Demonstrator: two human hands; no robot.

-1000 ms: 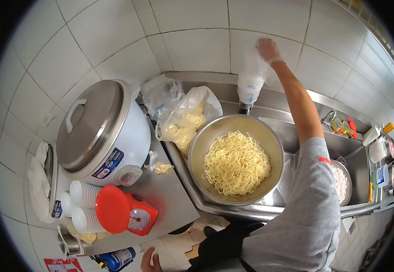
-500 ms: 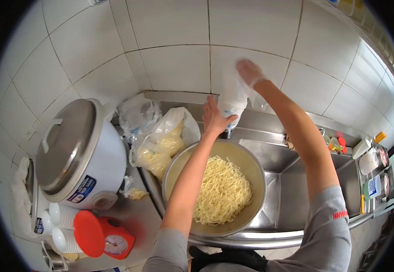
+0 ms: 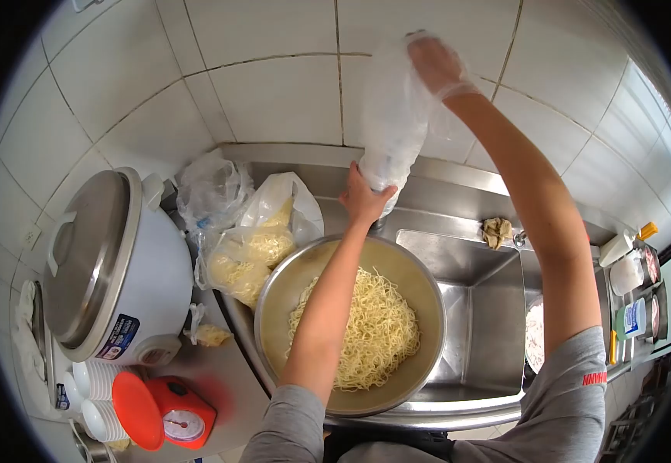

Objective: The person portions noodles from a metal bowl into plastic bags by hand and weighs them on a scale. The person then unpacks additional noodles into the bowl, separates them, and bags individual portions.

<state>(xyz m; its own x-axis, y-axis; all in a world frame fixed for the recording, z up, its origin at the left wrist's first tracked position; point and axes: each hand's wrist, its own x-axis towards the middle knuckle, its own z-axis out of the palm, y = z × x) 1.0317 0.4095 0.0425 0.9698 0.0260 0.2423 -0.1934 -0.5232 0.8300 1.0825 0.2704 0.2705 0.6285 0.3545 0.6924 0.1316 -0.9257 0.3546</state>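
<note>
Sleeves: I have two short grey sleeves at the near edge, a bare forearm reaching forward from each.
Scale: red, low on my left, with a round dial on its front and a red pan beside the stacked white cups.
Bowl: a wide metal bowl sits in front of me at the left end of the sink, under my left forearm.
Noodles: a pale yellow heap inside the bowl, partly covered by that forearm.
Cooker: large, pale blue-grey, its metal lid shut, left of the bowl.
Noodle bags: clear plastic with yellow noodles inside, between cooker and bowl.
Right of the sink: a tub with a blue label and other containers.
Cloth: crumpled, brownish, on the sink's back ledge.
Left hand: bare, clamped on the low part of the plastic bundle, fingers on one side and thumb on the other.
Plastic bundle: tall, whitish, see-through, upright just behind the bowl.
Right hand: inside clear plastic, raised at the bundle's upper end; I cannot tell whether its fingers grip the bundle.
Wall: pale tiles behind everything.
</note>
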